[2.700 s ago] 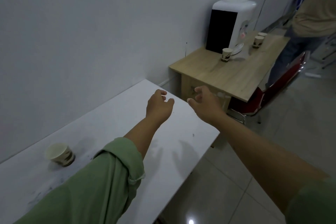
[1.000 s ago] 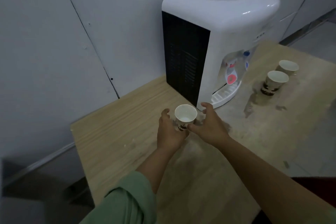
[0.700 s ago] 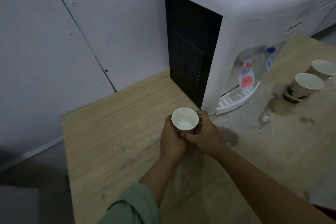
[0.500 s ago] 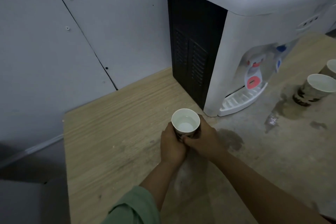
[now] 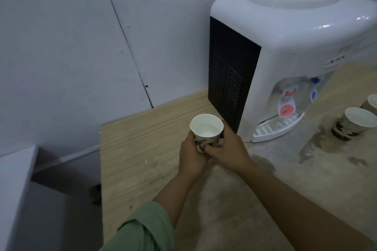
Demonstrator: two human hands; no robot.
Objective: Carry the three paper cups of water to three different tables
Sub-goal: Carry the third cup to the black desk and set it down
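A white paper cup (image 5: 206,128) with water in it is held above the wooden table (image 5: 142,149). My left hand (image 5: 191,157) wraps its left side and my right hand (image 5: 226,151) wraps its right side, both below the rim. Two more paper cups stand on the same table at the right: one (image 5: 354,123) in front, another (image 5: 371,104) behind it, cut off by the frame edge.
A white water dispenser (image 5: 285,47) with a black side panel stands on the wooden table just right of the held cup. Wet patches (image 5: 314,144) mark the tabletop near it. The corner of a white table (image 5: 14,179) shows at the left, across a gap.
Both hands closed around the cup beside the dispenser and raised it a little off the table. The view has pulled back and turned slightly left.
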